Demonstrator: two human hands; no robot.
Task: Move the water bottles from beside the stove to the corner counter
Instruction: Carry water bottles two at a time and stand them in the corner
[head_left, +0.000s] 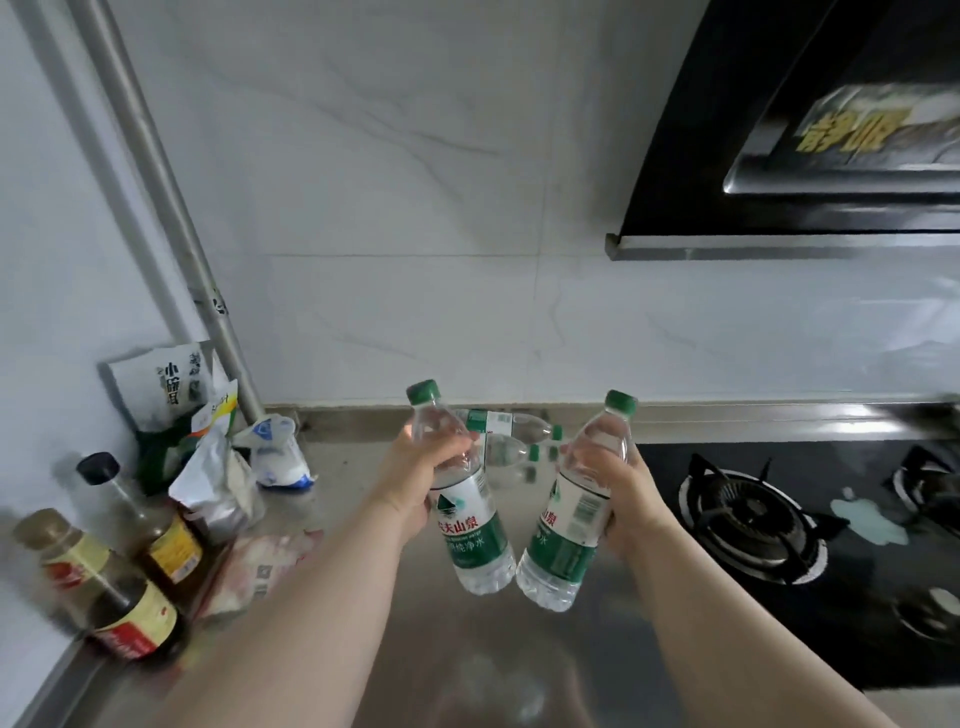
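Note:
My left hand (415, 478) grips a clear water bottle (465, 525) with a green cap and green label, held upright above the steel counter (363, 467). A second matching bottle (571, 525) is in my right hand (618, 493), tilted slightly, its base almost touching the first bottle's base. Both are lifted off the counter, just left of the gas stove (753, 519). Behind my hands, two more water bottles (511, 436) lie on their sides near the back wall, partly hidden by the held bottles.
The left corner holds sauce bottles (130, 587), opened packets (218, 483), a white bag (275, 452) and a pink packet (265, 566). Two grey pipes (171, 208) run down the corner. A black range hood (805, 156) hangs above the stove.

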